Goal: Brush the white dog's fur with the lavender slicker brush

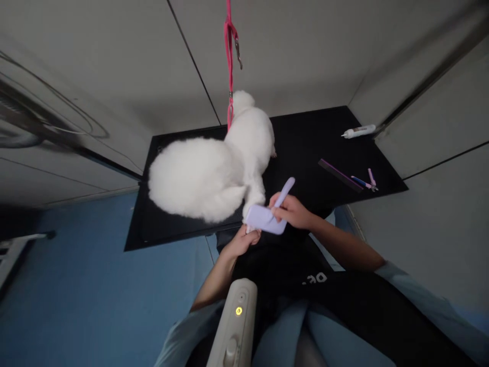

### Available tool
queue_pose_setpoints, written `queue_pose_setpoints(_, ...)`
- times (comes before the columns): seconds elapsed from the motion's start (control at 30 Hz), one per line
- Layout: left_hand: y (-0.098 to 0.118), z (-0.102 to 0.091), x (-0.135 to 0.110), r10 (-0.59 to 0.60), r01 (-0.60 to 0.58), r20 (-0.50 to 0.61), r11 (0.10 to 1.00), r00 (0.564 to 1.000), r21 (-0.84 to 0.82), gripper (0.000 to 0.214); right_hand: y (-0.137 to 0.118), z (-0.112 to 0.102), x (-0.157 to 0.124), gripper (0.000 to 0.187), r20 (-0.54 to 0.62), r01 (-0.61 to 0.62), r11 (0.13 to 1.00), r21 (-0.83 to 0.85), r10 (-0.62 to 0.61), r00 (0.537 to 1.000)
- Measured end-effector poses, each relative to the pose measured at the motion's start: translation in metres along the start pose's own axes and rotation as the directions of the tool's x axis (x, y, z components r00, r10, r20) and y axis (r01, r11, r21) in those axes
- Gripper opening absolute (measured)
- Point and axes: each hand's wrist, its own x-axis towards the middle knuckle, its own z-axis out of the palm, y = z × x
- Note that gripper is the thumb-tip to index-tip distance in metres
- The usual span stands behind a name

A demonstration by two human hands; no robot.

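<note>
A fluffy white dog (191, 176) is on a black grooming table (301, 142), its head turned away from me. My left hand (241, 242) is closed around the paw at the end of the leg stretched toward me. A lilac slicker brush (263, 218) is in my right hand (293, 210), the fingers wrapped where handle and head meet. Its handle points up and to the right. The brush head lies over the lower leg, just above my left hand, and hides the bristles and part of the paw.
A pink grooming loop (229, 61) hangs beside the dog's head. On the table's right are a comb (341, 175), nail clippers (371, 181) and a white pen-shaped tool (359, 131). A pale device with a yellow light (234, 326), perhaps a dryer, juts up in front of me.
</note>
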Motion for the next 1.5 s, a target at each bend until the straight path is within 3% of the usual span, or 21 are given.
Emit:
queue_pose_setpoints(0.1,0.002,-0.001,-0.008,-0.001,0.007,0.076,0.997,0.997,-0.071,0.042,-0.002,0.006,0.001,0.023,-0.169,0.048,0.999,0.004,-0.047,0.984)
queue_pose_setpoints(0.2,0.002,-0.003,-0.013,0.022,0.001,0.166,0.991,0.986,-0.135,0.052,-0.002,0.011,0.001,0.023,0.02,0.012,1.0,0.023,-0.012,1.0)
queue_pose_setpoints(0.23,0.001,-0.004,-0.014,0.031,0.0,0.178,0.985,0.984,-0.17,0.053,-0.002,0.012,0.001,0.024,0.034,0.007,1.0,0.027,-0.008,0.999)
queue_pose_setpoints(0.33,-0.002,-0.007,-0.019,0.011,0.051,0.229,0.963,0.973,-0.266,0.052,0.001,0.014,0.0,0.025,-0.215,0.073,0.997,0.023,-0.066,0.974)
queue_pose_setpoints(0.37,-0.004,-0.007,-0.021,-0.008,0.09,0.27,0.951,0.963,-0.294,0.051,0.002,0.015,0.0,0.025,-0.221,0.078,0.996,0.033,-0.069,0.973)
queue_pose_setpoints(0.43,-0.01,-0.007,-0.025,-0.022,0.148,0.321,0.916,0.947,-0.373,0.056,0.005,0.018,-0.002,0.026,-0.054,0.035,0.997,0.07,-0.031,0.998)
queue_pose_setpoints(0.47,-0.013,-0.007,-0.027,-0.017,0.156,0.314,0.893,0.949,-0.423,0.06,0.007,0.02,-0.002,0.027,0.014,0.013,0.997,0.081,-0.014,1.0)
queue_pose_setpoints(0.5,-0.017,-0.007,-0.028,-0.009,0.146,0.281,0.87,0.96,-0.471,0.064,0.009,0.022,-0.002,0.028,0.008,0.012,0.997,0.081,-0.012,1.0)
queue_pose_setpoints(0.6,-0.029,-0.006,-0.03,-0.029,0.102,0.143,0.834,0.989,-0.542,0.071,0.016,0.026,-0.001,0.03,-0.201,0.078,0.995,0.063,-0.064,0.977)
queue_pose_setpoints(0.73,-0.043,0.002,-0.032,-0.056,0.019,-0.046,0.818,0.997,-0.575,0.071,0.025,0.029,0.001,0.031,-0.064,0.042,0.994,0.102,-0.035,0.997)
queue_pose_setpoints(0.83,-0.053,0.008,-0.036,-0.09,0.01,-0.108,0.81,0.99,-0.586,0.073,0.031,0.03,-0.001,0.027,-0.245,0.112,0.988,0.105,-0.084,0.966)
queue_pose_setpoints(0.97,-0.063,0.009,-0.047,-0.165,0.075,-0.126,0.846,0.978,-0.529,0.073,0.04,0.034,-0.005,0.019,-0.029,0.062,0.991,0.117,-0.059,0.998)
queue_pose_setpoints(1.07,-0.067,0.006,-0.055,-0.19,0.081,-0.171,0.863,0.967,-0.499,0.074,0.045,0.037,-0.005,0.02,-0.23,0.123,0.987,0.107,-0.096,0.968)
queue_pose_setpoints(1.1,-0.069,0.006,-0.057,-0.197,0.084,-0.179,0.863,0.964,-0.499,0.074,0.046,0.038,-0.005,0.021,-0.237,0.141,0.985,0.095,-0.115,0.965)
queue_pose_setpoints(1.2,-0.074,0.005,-0.065,-0.194,0.048,-0.226,0.849,0.955,-0.526,0.073,0.048,0.041,0.001,0.022,-0.02,0.094,0.989,0.113,-0.092,0.996)
queue_pose_setpoints(1.23,-0.077,0.004,-0.069,-0.187,0.025,-0.245,0.839,0.951,-0.544,0.072,0.048,0.041,0.004,0.021,-0.013,0.086,0.987,0.133,-0.085,0.996)
queue_pose_setpoints(1.33,-0.086,0.0,-0.078,-0.187,-0.014,-0.254,0.779,0.949,-0.627,0.066,0.045,0.039,0.011,0.017,-0.27,0.173,0.968,0.181,-0.12,0.955)
queue_pose_setpoints(1.37,-0.089,-0.002,-0.081,-0.194,-0.003,-0.226,0.752,0.955,-0.659,0.064,0.043,0.039,0.013,0.016,-0.287,0.188,0.965,0.185,-0.13,0.949)
queue_pose_setpoints(1.43,-0.094,-0.007,-0.086,-0.196,0.039,-0.141,0.704,0.971,-0.709,0.06,0.038,0.039,0.016,0.017,-0.106,0.137,0.972,0.188,-0.119,0.987)
queue_pose_setpoints(1.5,-0.098,-0.011,-0.089,-0.17,0.063,-0.073,0.68,0.983,-0.731,0.059,0.031,0.039,0.023,0.018,0.065,0.077,0.982,0.174,-0.089,0.994)
